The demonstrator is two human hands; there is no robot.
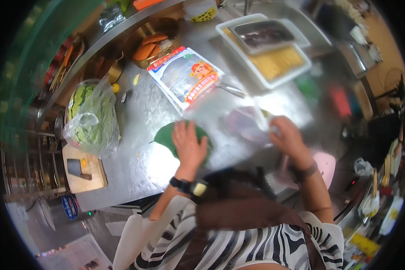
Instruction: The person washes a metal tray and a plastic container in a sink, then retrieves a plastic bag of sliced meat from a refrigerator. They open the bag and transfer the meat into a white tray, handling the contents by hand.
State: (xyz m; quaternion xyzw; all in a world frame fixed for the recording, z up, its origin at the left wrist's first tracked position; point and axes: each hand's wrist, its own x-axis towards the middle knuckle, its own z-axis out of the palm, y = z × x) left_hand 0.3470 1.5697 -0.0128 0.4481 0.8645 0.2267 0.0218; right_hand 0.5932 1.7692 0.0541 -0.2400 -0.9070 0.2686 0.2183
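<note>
My left hand [188, 145] lies with its fingers apart on a green, leaf-shaped sheet [165, 136] on the metal worktop [131, 172]. At the right, my right hand [288, 136] is curled around the end of a blurred, pale, see-through item [260, 116]; whether that is a bag or a tool, I cannot tell. Just left of this hand is a blurred, purplish, round thing [243, 123]. A printed plastic package [189, 79] rests beyond my left hand, with metal tongs or a similar utensil [233, 90] at its right edge.
Far left, a watermelon [82, 101] sits in a clear plastic bag, above a wooden board [87, 180] bearing a cleaver [75, 168]. At the back stand a metal bowl [131, 40] with orange pieces and a white tray [268, 84] of yellow food, topped by a smaller metal tray [263, 33].
</note>
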